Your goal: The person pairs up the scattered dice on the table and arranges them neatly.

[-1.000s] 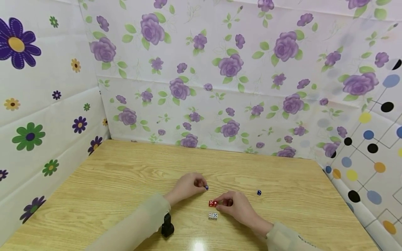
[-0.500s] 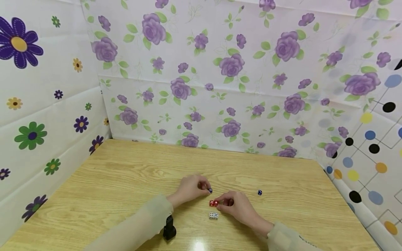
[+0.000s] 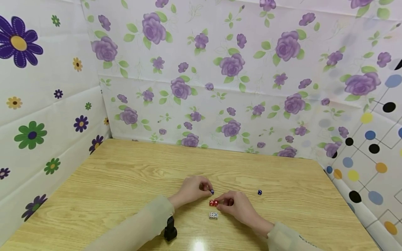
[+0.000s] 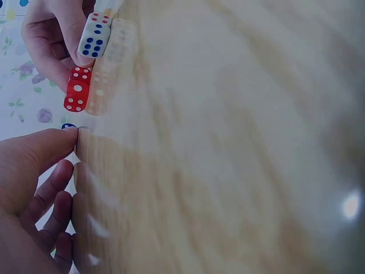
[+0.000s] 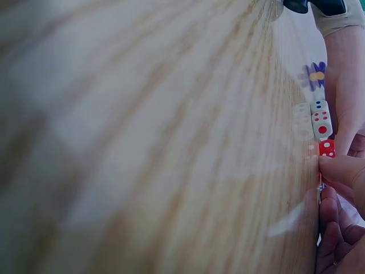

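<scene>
Between thumb and fingertips, my left hand (image 3: 192, 188) pinches a blue die (image 3: 212, 192) with white dots, low over the table. In the left wrist view only a sliver of that blue die (image 4: 68, 125) shows past the thumb. Just nearer to me, two red dice (image 3: 211, 203) sit side by side on the table. My right hand (image 3: 237, 208) pinches the right-hand red one, its thumb and finger at the die's right side. In front of them, a pair of white dice (image 3: 213, 215) stands side by side, touched by neither hand.
Another blue die (image 3: 259, 192) lies alone to the right of my right hand. A black device (image 3: 170, 230) shows at my left cuff. The wooden table (image 3: 141, 164) runs back to a flowered cloth wall (image 3: 201, 97), with patterned cloth on both sides.
My left hand has moved right and slightly toward me, carrying the blue die closer to the red pair. My right hand stays at the red dice.
</scene>
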`<state>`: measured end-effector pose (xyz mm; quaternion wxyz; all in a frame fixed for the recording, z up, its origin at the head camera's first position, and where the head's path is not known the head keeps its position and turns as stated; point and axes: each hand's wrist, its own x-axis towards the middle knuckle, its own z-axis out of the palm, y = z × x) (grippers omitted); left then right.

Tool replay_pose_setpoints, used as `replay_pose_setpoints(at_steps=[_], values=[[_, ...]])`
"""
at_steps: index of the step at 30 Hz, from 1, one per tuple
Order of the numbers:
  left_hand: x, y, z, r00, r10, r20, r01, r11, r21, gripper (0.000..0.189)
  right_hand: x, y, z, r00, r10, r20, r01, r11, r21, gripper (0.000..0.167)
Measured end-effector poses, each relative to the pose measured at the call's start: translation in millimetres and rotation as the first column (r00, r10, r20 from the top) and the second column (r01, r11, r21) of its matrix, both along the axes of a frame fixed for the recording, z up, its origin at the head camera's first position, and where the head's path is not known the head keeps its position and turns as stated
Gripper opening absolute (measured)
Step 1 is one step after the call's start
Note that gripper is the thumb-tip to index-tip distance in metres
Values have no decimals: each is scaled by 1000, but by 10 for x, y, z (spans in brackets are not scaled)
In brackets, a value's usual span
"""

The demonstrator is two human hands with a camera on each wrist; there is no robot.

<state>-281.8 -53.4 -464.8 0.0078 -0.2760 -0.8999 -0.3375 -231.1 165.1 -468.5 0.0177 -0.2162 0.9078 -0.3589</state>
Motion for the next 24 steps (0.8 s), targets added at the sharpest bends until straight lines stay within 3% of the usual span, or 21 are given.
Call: replay_pose_setpoints(at_steps=[24], values=[[11, 2, 8, 1000, -6, -21, 6, 1000, -18, 7, 7, 0, 15, 1000, -1, 17, 1, 1000, -1, 14]])
